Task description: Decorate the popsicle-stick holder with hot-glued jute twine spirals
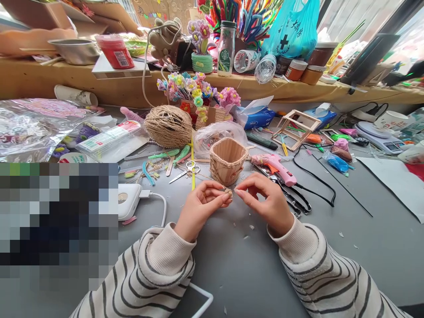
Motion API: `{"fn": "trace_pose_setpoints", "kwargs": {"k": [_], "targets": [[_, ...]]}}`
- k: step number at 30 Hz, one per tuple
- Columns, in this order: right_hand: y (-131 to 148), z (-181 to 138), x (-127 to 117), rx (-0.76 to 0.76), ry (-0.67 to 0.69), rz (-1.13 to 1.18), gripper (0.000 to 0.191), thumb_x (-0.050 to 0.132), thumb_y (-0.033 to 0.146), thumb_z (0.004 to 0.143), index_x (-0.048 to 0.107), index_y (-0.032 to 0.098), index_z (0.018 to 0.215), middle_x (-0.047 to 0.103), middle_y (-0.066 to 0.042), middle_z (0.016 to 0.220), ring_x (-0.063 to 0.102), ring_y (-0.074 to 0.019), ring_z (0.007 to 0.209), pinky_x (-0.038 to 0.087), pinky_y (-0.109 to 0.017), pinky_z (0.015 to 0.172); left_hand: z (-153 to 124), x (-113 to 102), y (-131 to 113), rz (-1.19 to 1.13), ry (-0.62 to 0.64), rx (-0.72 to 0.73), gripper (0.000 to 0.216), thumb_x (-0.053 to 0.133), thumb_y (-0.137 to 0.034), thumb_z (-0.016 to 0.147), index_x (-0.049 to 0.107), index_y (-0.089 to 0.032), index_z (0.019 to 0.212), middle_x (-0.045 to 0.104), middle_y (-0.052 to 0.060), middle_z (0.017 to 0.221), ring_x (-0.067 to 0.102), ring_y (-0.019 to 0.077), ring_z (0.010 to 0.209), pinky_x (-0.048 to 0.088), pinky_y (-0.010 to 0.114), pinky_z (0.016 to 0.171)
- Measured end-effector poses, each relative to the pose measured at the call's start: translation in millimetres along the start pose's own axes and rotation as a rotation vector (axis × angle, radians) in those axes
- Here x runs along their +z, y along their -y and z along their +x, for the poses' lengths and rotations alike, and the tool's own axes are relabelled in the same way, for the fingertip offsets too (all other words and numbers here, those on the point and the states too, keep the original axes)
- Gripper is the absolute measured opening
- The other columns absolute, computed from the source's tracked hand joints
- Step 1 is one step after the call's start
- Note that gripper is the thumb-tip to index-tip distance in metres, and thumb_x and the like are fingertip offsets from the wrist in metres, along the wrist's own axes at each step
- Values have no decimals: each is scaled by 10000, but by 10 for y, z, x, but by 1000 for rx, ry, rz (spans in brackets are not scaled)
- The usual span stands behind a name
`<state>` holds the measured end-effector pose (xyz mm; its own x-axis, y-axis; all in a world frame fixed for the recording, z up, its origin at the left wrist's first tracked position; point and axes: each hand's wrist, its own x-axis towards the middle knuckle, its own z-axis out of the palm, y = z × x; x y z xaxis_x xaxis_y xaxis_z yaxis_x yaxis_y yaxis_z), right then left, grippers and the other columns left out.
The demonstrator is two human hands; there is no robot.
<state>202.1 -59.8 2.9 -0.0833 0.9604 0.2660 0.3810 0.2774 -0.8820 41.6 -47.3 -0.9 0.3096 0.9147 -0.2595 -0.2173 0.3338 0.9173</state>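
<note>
My left hand [203,201] pinches a small coil of twine [228,192] between thumb and fingertips. Just to its right, my right hand [265,198] has thumb and forefinger pressed together in a pinch; anything between them is too small to make out. Right behind both hands stands a small wooden-slat pot [227,161] with braided twine around its rim. A pink glue gun [278,168] lies to the right of the pot. White-handled scissors [185,171] rest to the left, and a large ball of twine [168,126] sits farther back.
A white power bank [128,201] with a cable lies left of my hands. A small wooden frame [296,128], a blue tissue pack [256,115] and a white scale [380,136] stand farther back. Jars and craft flowers line the ledge [122,88]. Scraps litter the grey table.
</note>
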Motion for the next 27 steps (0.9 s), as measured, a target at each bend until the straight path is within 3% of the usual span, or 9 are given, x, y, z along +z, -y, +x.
{"fn": "trace_pose_setpoints", "kwargs": {"k": [4,9,15,22,27], "targets": [[10,-32,20,-251,-39,-211,72,547,212,740,595,190,788,561,-21,713,436,-97,548,403,-254,528,3,-5,23,2,-14,41,267,688,-213,618,493,-152,789,643,-19,632,624,112,640,501,249,674],[-6,-56,69,-323,-62,-277,85,527,179,758,603,175,796,567,-32,715,464,-105,579,418,-250,543,6,-11,51,17,-2,70,254,682,-209,628,495,-152,790,646,-15,651,620,109,657,499,245,682],[6,-61,99,-274,-65,-233,70,530,181,758,599,177,762,577,-28,700,454,-97,553,414,-244,514,7,-23,63,37,2,103,233,672,-203,641,498,-155,788,644,-17,668,615,100,679,494,227,689],[-6,-12,29,-58,-31,-85,150,549,314,753,569,178,692,564,-24,686,501,-118,618,411,-244,522,-1,-18,65,111,16,126,227,661,-218,651,501,-157,800,631,-3,702,611,119,713,495,251,707],[-27,36,-34,4,167,-73,203,578,365,725,592,166,684,571,-20,684,488,-104,597,400,-237,535,-12,-10,47,139,96,94,266,652,-228,656,482,-160,848,628,5,689,610,123,664,494,260,669]]}}
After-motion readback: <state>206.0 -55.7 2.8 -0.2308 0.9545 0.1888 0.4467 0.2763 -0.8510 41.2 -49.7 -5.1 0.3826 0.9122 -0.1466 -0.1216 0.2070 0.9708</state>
